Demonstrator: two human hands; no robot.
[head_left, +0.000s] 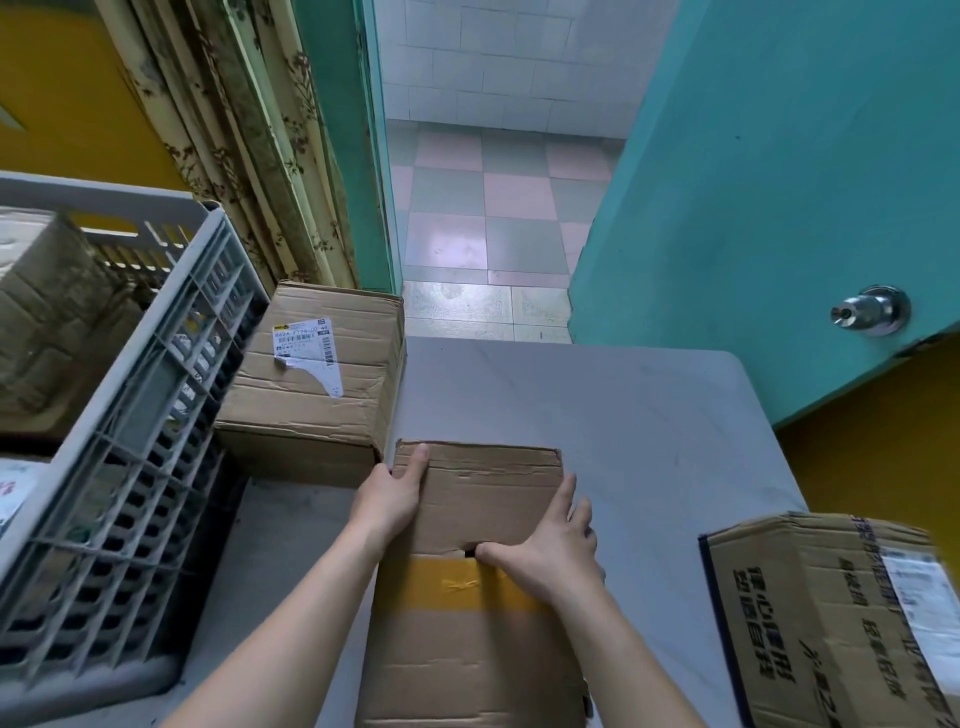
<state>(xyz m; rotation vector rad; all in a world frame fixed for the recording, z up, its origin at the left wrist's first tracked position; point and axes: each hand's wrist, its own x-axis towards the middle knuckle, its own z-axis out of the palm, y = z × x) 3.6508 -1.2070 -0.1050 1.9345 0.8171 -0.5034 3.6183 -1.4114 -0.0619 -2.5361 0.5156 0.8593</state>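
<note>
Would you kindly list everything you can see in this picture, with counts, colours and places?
brown cardboard box with yellow tape: 1, brown, centre front on the table, under both hands
brown cardboard box with torn white label: 1, brown, behind and to its left
cardboard box printed with black characters: 1, brown, front right
grey slatted plastic crate: 1, grey, far left, cardboard boxes inside
grey table: 1, grey, centre
teal door with silver knob: 1, teal, right, standing open
cream floral curtain: 1, cream, back left
left hand: 1, grips the taped box's upper left edge
right hand: 1, flat on its top, thumb at the flap gap
</note>
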